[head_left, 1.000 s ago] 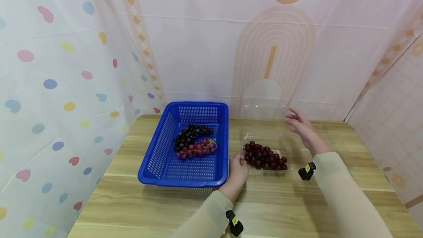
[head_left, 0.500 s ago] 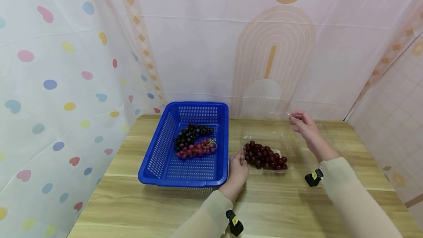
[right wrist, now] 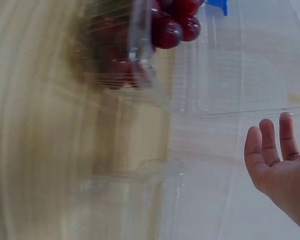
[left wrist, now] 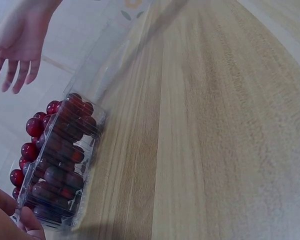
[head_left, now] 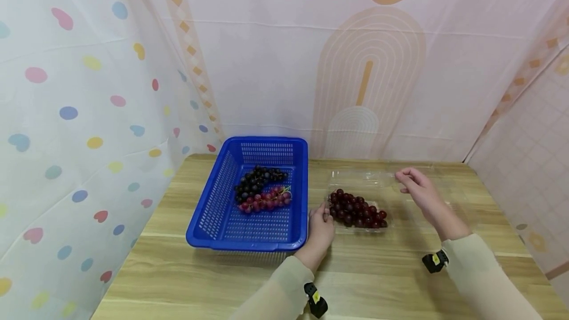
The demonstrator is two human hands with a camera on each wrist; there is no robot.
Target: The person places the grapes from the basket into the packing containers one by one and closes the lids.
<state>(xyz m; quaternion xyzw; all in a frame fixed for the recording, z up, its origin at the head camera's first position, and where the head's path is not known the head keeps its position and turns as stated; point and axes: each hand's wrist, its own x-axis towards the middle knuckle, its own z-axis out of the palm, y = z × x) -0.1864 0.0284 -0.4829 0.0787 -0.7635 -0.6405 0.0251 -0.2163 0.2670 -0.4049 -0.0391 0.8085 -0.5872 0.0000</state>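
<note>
A clear plastic clamshell box (head_left: 361,231) holds a bunch of dark red grapes (head_left: 355,210), heaped above its rim in the left wrist view. My left hand (head_left: 321,231) pinches the box's near left edge between thumb and finger. At the back, the box's clear lid (head_left: 360,178) stands raised. My right hand (head_left: 422,191) holds the lid's right corner with thumb and forefinger; the other fingers (right wrist: 268,142) are apart from it in the right wrist view. The lid's exact tilt is hard to read through the clear plastic.
Left of the box stands a blue slotted basket (head_left: 193,233) with black grapes (head_left: 255,181) and pinkish-red grapes (head_left: 266,200) inside. Another clear plastic container (right wrist: 125,182) lies to the right, faint against the wooden table (head_left: 378,280). Patterned curtains (head_left: 266,63) hang behind.
My right hand has moved down and slightly right, closed on the lid's corner, and the lid's upper edge has come lower. My left hand and the grapes have stayed put.
</note>
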